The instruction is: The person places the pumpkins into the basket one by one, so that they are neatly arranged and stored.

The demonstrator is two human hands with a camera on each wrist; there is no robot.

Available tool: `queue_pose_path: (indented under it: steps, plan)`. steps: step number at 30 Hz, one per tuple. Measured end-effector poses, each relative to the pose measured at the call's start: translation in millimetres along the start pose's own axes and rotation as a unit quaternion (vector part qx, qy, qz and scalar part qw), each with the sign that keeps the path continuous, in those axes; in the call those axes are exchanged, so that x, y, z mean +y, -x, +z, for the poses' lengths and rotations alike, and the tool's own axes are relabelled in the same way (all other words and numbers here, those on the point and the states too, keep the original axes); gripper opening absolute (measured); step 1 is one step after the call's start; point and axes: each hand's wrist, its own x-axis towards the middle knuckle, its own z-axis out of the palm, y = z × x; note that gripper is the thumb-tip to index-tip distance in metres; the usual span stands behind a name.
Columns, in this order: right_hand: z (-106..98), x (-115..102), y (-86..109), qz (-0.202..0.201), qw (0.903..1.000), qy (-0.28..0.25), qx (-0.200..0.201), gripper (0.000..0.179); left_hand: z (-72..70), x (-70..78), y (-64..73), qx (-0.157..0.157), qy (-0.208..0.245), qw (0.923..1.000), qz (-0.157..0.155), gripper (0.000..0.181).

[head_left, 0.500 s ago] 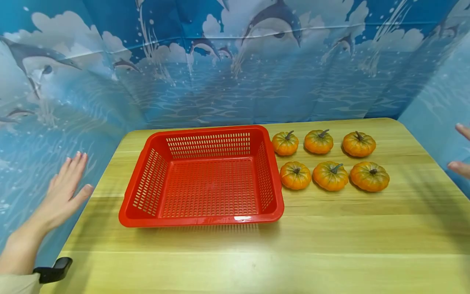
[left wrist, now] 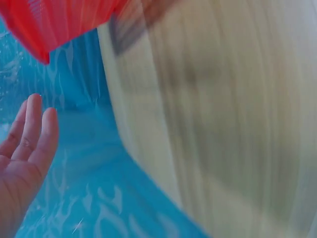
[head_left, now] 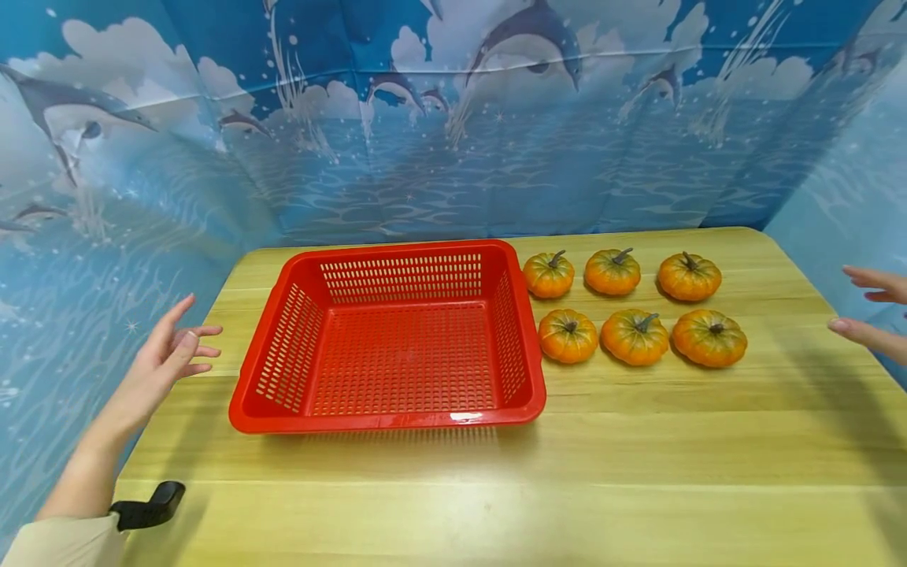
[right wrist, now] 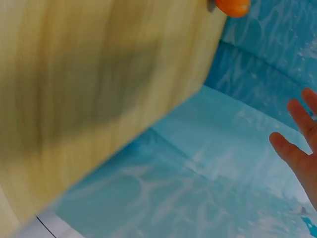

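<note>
My left hand [head_left: 159,362] hovers over the table's left edge, fingers spread and relaxed, holding nothing. A red plastic basket [head_left: 390,424] with slotted walls stands to its right, a gap away from the fingertips. In the left wrist view the same hand [left wrist: 27,153] has its palm and extended fingers showing. At the far right, my right hand [head_left: 879,311] is partly cut off by the frame edge, its fingers extended with nothing in them. Nearest to it is a small orange-green pumpkin [head_left: 710,339], the rightmost in the front row.
Several more small pumpkins, such as one in the back row [head_left: 612,272], sit in two rows right of the basket. The light wooden table [head_left: 489,504] is bordered by a blue dolphin-print curtain [head_left: 439,173] at the back and sides. A black band [head_left: 149,508] circles my left wrist.
Both hands have moved inward toward the table's middle. The left hand has turned, its fingers now pointing more to the right. Basket and pumpkins stay in place.
</note>
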Motion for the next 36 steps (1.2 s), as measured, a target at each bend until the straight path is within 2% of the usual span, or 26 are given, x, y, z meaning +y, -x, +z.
queue_pose_path:
  steps: [2, 3, 5, 7, 9, 14, 17, 25, 32, 36]
  plan:
    - [6, -9, 4.8, 0.006, 0.9996, -0.004, -0.027, 0.079, 5.7, -6.0, -3.1, -0.010, 0.050, 0.9986, -0.014, 0.054]
    - [10, -6, 5.2, 0.011, 0.9991, -0.008, -0.041, 0.080, 8.8, -8.5, -4.8, -0.015, 0.066, 0.9975, -0.020, 0.053]
    - [23, 12, 5.5, 0.004, 0.9983, -0.022, -0.054, 0.081, 16.4, -12.3, -8.2, -0.022, 0.076, 0.9961, -0.039, 0.051]
    - [32, 12, 7.3, 0.010, 0.9961, -0.034, -0.081, 0.082, 24.5, -14.6, -12.1, -0.029, 0.081, 0.9944, -0.060, 0.050]
    - [35, -9, 10.2, 0.019, 0.9921, -0.054, -0.112, 0.084, 31.9, -15.8, -16.2, -0.035, 0.086, 0.9923, -0.082, 0.051]
    - [29, -82, 21.0, 0.040, 0.9790, -0.096, -0.175, 0.084, 44.3, -17.3, -24.0, -0.037, 0.127, 0.9845, -0.115, 0.056]
    - [28, -102, 22.7, 0.044, 0.9746, -0.100, -0.195, 0.082, 46.7, -17.6, -27.6, -0.032, 0.137, 0.9827, -0.120, 0.057]
    - [34, -99, 12.0, 0.036, 0.9657, -0.121, -0.227, 0.081, 47.3, -13.9, -39.9, -0.022, 0.089, 0.9889, -0.117, 0.059]
    - [40, -103, 9.3, 0.041, 0.9611, -0.118, -0.246, 0.081, 52.2, -12.2, -41.9, -0.002, 0.139, 0.9823, -0.125, 0.064]
    - [44, -102, 10.2, 0.039, 0.9571, -0.121, -0.260, 0.080, 52.7, -12.3, -39.6, -0.004, 0.136, 0.9820, -0.131, 0.066]
